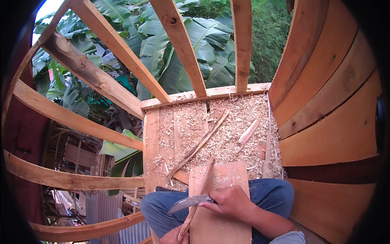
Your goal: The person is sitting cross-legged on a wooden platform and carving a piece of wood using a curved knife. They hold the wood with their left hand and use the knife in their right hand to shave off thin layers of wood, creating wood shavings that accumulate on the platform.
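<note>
My right hand [233, 202] is closed round the handle of a knife with a curved blade [187, 203], which points to the left. The blade crosses a long, slim wooden stick [201, 188] and appears to rest against it. At the lower edge my left hand [172, 236] grips the stick's near end; part of this hand is cut off by the picture. The stick slants up and away over the left side of a flat wooden board [221, 229], its far tip near the board's far edge. The board lies across my lap, between my knees in blue jeans [268, 199].
Curled wood shavings [227, 122] cover the plank floor ahead. A long thin stick [199, 144] and a short pale piece of wood [248, 132] lie among them. Wooden railing bars [180, 44] stand ahead and left, with banana leaves beyond. A plank wall [329, 122] rises on the right.
</note>
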Demonstrator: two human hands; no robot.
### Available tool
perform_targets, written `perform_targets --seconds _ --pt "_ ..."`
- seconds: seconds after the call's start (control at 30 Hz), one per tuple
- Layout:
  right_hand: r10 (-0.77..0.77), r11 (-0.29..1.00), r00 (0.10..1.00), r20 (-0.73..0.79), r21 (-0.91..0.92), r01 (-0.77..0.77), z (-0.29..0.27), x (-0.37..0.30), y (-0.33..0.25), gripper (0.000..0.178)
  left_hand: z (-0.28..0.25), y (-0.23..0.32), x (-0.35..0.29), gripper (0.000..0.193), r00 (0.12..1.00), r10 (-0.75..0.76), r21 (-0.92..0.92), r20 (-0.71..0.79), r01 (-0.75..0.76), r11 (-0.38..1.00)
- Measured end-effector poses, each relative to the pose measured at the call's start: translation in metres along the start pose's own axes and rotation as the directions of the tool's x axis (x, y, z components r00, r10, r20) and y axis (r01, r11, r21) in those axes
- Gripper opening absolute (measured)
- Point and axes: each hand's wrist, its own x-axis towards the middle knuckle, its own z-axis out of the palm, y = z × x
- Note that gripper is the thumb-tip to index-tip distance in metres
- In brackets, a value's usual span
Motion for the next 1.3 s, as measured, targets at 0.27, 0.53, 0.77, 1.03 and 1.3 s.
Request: perform_targets --seconds 0.27,0.53,0.77,1.03,1.3 --pt "0.243 0.970 0.928 -0.282 0.075 -0.231 -0.009 0.005 0.040 0.051 0.002 -0.001 -0.004 0.022 1.000 0.027 0.021 0.014 -0.027 0.999" --pt "0.350 0.937 0.897 -0.269 0.095 -0.337 -0.016 0.009 0.039 0.047 0.002 -0.003 -0.002 0.026 0.997 0.082 0.030 0.011 -0.083 0.996" --pt "0.390 0.903 0.875 -0.285 0.307 -0.302 -0.022 0.003 0.038 0.038 0.004 -0.013 -0.009 0.030 0.994 0.105 0.046 0.007 -0.105 0.993" --pt "0.163 0.983 0.968 -0.190 0.117 -0.142 -0.003 -0.003 0.022 0.044 0.005 -0.016 -0.008 0.030 0.989 0.144 0.087 0.038 -0.147 0.985" --pt "0.223 0.975 0.946 -0.235 0.057 -0.216 -0.016 -0.004 0.029 0.048 0.006 -0.018 -0.011 0.031 0.990 0.132 0.096 0.041 -0.136 0.986"
